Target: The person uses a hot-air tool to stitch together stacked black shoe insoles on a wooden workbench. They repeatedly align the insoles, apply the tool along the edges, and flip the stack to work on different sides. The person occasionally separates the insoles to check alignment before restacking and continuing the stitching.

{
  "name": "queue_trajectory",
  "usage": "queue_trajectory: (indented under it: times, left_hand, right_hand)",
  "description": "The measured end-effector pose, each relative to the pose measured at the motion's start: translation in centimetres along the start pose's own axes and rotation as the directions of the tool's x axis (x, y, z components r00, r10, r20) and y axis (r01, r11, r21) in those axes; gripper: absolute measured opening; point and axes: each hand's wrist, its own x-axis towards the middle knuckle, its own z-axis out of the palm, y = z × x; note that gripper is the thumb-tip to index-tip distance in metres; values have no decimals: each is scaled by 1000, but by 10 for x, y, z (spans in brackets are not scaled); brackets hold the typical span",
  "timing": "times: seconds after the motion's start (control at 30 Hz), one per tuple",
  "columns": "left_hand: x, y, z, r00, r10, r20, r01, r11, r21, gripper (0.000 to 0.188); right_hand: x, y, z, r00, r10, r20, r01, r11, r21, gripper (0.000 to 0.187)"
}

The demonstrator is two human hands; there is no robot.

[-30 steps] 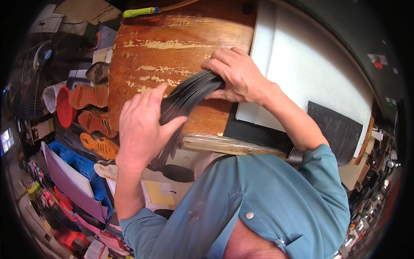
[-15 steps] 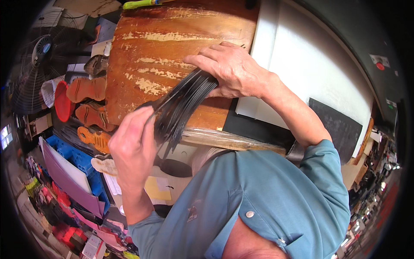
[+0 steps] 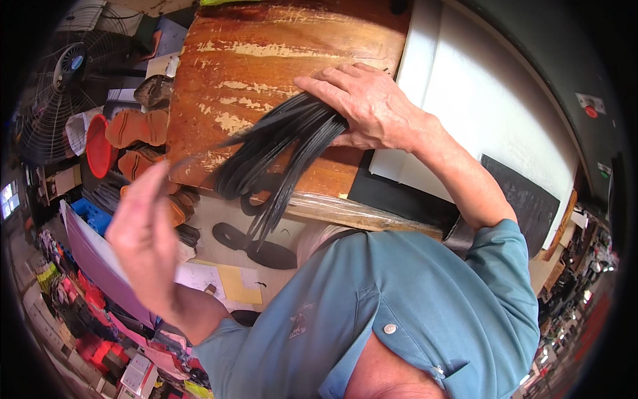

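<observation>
**Bundle of black strips fanned out over the worn bench**

The likeliest slip was the fan of thin black strips sliding apart: the right hand pinched only one end, so the loose ends drooped past the edge of the scratched wooden board and could have spilled toward the floor among the dark sole cut-outs. A loosened thumb would have been enough to cause it.

The strips looked flat, narrow and flexible, splayed like a brush from the grip. The left hand was raised beside them, blurred; whether its fingers held a single strip I could not tell. Orange sandals lay well apart to the left.
</observation>
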Motion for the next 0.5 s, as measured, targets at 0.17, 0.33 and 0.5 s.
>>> queue_trajectory:
  times: [0.17, 0.33, 0.5]
  left_hand:
    - [26, -40, -33, 853, -208, -480, 251, 968, 27, 28]
    - [44, -46, 29, 911, -158, -382, 77, 973, -219, 27]
    - [39, -40, 99, 895, 150, 419, 96, 854, -511, 30]
  right_hand:
    - [1, 0, -2, 993, 44, 106, -48, 998, 42, 68]
    - [1, 0, -4, 990, 5, 142, -11, 999, 39, 53]
    - [-2, -3, -4, 995, -75, -60, 75, 997, -3, 59]
